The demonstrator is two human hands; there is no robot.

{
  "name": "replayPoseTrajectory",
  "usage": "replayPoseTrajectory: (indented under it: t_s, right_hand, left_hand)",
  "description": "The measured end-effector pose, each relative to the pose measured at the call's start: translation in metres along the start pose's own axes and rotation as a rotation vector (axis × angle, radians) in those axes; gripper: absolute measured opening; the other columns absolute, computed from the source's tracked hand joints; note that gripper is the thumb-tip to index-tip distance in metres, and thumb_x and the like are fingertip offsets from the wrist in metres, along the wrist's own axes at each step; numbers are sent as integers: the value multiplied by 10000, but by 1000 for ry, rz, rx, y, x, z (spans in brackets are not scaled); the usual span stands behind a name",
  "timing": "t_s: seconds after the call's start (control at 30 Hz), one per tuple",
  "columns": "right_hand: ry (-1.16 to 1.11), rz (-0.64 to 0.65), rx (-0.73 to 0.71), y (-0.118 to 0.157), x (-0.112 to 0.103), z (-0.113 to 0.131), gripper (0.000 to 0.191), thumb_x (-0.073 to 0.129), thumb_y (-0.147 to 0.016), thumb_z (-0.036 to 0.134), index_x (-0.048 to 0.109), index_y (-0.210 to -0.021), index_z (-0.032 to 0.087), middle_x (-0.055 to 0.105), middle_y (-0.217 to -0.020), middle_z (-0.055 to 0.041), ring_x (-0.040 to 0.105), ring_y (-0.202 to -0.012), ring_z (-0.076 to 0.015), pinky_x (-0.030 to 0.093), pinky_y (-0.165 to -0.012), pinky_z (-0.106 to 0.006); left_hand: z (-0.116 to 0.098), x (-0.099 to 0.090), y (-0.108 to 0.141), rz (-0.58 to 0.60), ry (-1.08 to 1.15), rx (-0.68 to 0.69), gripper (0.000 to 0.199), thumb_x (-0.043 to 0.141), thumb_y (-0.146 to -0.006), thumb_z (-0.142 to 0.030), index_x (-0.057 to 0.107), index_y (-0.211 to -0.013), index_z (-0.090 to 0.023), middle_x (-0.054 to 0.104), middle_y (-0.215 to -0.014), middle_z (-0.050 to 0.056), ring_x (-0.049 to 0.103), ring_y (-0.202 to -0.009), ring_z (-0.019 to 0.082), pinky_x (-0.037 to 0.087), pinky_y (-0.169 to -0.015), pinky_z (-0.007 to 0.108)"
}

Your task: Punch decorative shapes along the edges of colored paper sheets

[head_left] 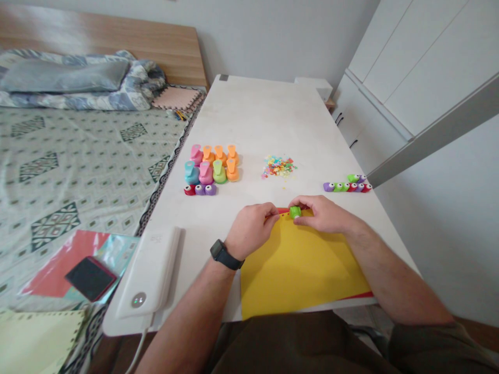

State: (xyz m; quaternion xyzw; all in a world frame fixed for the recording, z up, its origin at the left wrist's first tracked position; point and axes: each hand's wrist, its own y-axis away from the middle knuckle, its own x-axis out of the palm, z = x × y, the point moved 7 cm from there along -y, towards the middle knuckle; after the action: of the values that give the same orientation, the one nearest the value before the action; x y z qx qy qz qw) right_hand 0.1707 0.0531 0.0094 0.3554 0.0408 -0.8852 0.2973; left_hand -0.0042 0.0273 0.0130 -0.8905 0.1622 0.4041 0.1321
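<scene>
A yellow sheet of paper (300,265) lies on the table in front of me, with a red sheet (356,295) showing beneath its edges. My left hand (255,223) pinches the far edge of the yellow paper, thumb on top. A small green craft punch (295,212) sits at that same edge, held between the thumb and fingers of my right hand (317,214). Small holes show in the paper's edge between the two hands. Just beyond lies a pile of tiny multicoloured paper cutouts (279,166).
Larger craft punches (212,165) stand in rows at the left, small ones (346,186) at the right. A white corded device (150,270) lies by the table's left edge. A phone (90,278) rests on plastic-wrapped paper on the bed. Cabinets (393,98) border the right side.
</scene>
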Motion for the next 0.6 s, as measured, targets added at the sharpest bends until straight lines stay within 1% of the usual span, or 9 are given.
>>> replayPoseTrajectory:
  t_s: [0.23,0.6]
  right_hand:
    - [-17,-18,10,0,1,-2,300,740,-788,277,708,-1077,201,743,-936,-29,662,-833,-198,486,-768,-310]
    - [9,-37,27,0,3,-4,272,732,-795,257,712,-1061,203,735,-927,-12,655,-841,-187,462,-777,-296]
  left_hand:
    - [-1,-1,0,-3,-10,-2,124,580,-946,-251,688,-901,-213,749,-849,30,672,-761,180,450,-688,278]
    - [-1,0,1,-3,-1,-2,134,573,-952,-253,694,-910,-211,752,-866,25,672,-772,178,459,-703,281]
